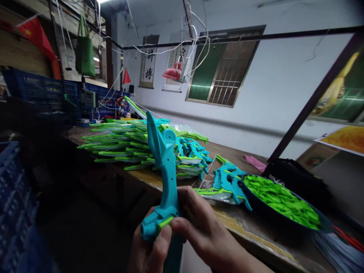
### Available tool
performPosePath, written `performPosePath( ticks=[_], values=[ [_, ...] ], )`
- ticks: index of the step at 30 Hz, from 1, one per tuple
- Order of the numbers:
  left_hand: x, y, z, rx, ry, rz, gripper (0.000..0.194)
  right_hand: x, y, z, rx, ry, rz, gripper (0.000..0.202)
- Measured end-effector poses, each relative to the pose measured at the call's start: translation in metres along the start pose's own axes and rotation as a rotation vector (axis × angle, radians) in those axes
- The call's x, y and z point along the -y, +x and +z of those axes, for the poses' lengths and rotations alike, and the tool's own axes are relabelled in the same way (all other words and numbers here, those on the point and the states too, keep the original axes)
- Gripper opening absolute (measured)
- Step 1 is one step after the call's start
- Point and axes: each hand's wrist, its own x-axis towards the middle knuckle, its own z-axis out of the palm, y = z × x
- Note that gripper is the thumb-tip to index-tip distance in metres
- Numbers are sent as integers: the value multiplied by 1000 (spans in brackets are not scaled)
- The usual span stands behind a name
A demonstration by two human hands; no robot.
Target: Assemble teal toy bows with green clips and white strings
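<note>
A turquoise plastic toy bow handle (169, 174) stands nearly upright in front of me, its pointed end up. My left hand (150, 246) is closed around its lower part, beside a short tube-like stub. From the other side my right hand (201, 227) grips the same handle, with fingers behind it. Both thumbs press at a small bright green plastic piece (165, 223) set in the handle's middle. The lower end of the handle is partly hidden by my hands.
Stacked green and turquoise toy bows (122, 148) cover the far part of the table. More turquoise bows (230, 180) lie to the right, beside a dark basin (327, 225) of small green pieces. Blue crates (17, 204) stand at left. A red lamp (172, 72) hangs above.
</note>
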Motion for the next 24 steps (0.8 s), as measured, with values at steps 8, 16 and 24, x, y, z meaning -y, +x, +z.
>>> performPosePath(
  ticks=[8,16,24],
  values=[
    [-14,21,-8,93,35,-188,59,-17,12,-7,14,263,43,45],
    [-17,20,-14,71,43,-298,38,-22,23,-17,152,494,263,58],
    [-9,16,-3,7,149,-159,39,-5,27,-25,227,335,323,36]
  ],
)
